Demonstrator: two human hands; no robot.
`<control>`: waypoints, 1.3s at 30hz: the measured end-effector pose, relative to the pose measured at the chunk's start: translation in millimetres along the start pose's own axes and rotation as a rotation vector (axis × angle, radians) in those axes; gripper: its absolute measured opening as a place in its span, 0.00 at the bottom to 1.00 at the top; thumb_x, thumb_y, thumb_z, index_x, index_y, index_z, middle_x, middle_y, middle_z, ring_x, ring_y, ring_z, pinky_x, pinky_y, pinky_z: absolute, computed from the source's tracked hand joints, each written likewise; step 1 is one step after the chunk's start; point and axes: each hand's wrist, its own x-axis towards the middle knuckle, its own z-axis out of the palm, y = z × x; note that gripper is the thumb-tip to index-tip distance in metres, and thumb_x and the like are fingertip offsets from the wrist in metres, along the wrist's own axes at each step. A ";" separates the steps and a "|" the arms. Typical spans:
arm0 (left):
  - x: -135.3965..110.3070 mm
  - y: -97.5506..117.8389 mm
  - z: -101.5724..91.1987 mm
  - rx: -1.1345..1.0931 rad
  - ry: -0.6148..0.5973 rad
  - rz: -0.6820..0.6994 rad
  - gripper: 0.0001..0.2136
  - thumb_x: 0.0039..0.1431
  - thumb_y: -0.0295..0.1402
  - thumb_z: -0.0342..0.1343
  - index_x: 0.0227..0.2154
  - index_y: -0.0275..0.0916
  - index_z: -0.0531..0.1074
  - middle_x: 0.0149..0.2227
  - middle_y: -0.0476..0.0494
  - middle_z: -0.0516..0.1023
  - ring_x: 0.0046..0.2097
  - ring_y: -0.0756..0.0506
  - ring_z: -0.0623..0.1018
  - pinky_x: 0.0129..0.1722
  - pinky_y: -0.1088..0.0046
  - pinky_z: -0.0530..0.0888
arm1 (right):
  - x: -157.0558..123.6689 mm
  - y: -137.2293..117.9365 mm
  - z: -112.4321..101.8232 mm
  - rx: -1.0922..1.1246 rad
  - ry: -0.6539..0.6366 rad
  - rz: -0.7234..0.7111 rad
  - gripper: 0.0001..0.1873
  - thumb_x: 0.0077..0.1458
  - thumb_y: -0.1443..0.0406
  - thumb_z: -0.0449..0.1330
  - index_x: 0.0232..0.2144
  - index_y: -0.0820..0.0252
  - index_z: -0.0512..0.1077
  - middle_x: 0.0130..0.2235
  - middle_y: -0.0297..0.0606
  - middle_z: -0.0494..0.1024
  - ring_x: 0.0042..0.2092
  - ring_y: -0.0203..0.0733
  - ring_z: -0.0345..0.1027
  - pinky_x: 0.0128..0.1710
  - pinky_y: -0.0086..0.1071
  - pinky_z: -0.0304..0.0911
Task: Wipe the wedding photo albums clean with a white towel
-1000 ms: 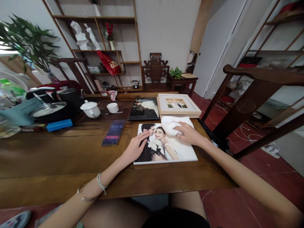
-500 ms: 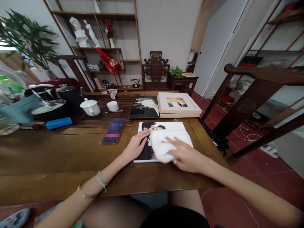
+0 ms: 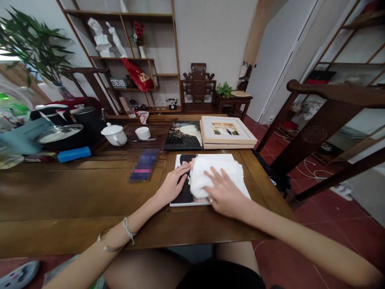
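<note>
The right hand lies palm down with its fingers spread apart on a folded white cloth, the forearm slanting in from the lower right; a ring shows on one finger. The left hand is flattened, fingers stretched forward and close together, its tips on the left part of a photo panel; that wrist wears a pale tied band. The cloth covers most of the panel, which lies flat near the right end of the wooden table surface, just in from its near edge. To the panel's left, farther in from that edge, is a blurred dark-blue thing. Beyond the panel, toward the surface's far right corner, a dark picture sits beside a pale framed picture along the right edge. Past the far edge, white blocks on a shelf read "03", with a third character unclear, and a red bag bears a "7" followed by unreadable marks
</note>
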 end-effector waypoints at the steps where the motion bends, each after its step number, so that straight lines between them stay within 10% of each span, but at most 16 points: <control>1: 0.0 -0.9 -0.3 -0.007 -0.007 0.003 0.18 0.63 0.30 0.44 0.52 0.38 0.70 0.57 0.40 0.70 0.61 0.42 0.67 0.61 0.56 0.62 | -7.2 -15.2 2.3 0.006 0.010 -0.057 0.19 0.50 0.69 0.55 0.45 0.61 0.73 0.63 0.54 0.56 0.65 0.67 0.39 0.59 0.64 0.38; 5: 0.0 -1.9 -2.1 -0.032 -0.033 0.006 0.18 0.61 0.30 0.47 0.52 0.37 0.71 0.57 0.39 0.69 0.60 0.41 0.67 0.60 0.58 0.64 | -21.3 -43.1 6.4 0.039 0.006 -0.197 0.16 0.51 0.64 0.58 0.42 0.61 0.75 0.64 0.55 0.54 0.64 0.73 0.39 0.57 0.66 0.40; 12: 0.3 0.4 0.6 -0.031 0.014 0.002 0.18 0.64 0.31 0.43 0.52 0.37 0.71 0.57 0.40 0.70 0.60 0.42 0.67 0.61 0.57 0.62 | 7.0 -23.2 4.1 -0.084 0.050 0.058 0.19 0.53 0.68 0.54 0.48 0.62 0.72 0.60 0.58 0.62 0.62 0.68 0.49 0.55 0.64 0.49; 21: -0.5 -3.7 -3.0 -0.070 -0.026 0.002 0.18 0.61 0.31 0.46 0.52 0.35 0.70 0.57 0.38 0.69 0.60 0.40 0.67 0.61 0.57 0.63 | -2.6 -83.9 2.1 -0.080 -0.039 -0.091 0.17 0.53 0.67 0.56 0.44 0.67 0.74 0.58 0.64 0.63 0.59 0.72 0.54 0.51 0.66 0.52; 32: 0.0 0.2 3.0 0.003 0.010 0.001 0.17 0.63 0.32 0.44 0.51 0.36 0.72 0.57 0.39 0.70 0.60 0.42 0.68 0.61 0.59 0.62 | 15.8 28.5 -18.0 0.014 0.033 -0.028 0.18 0.53 0.68 0.53 0.46 0.62 0.72 0.51 0.52 0.71 0.54 0.55 0.61 0.51 0.46 0.56; 39: 0.3 1.2 1.8 -0.001 0.005 0.009 0.17 0.64 0.31 0.44 0.51 0.35 0.71 0.57 0.40 0.70 0.60 0.42 0.67 0.62 0.59 0.61 | 51.9 72.9 -21.6 0.545 0.120 -0.007 0.15 0.51 0.72 0.50 0.38 0.59 0.73 0.41 0.39 0.77 0.43 0.46 0.68 0.46 0.39 0.60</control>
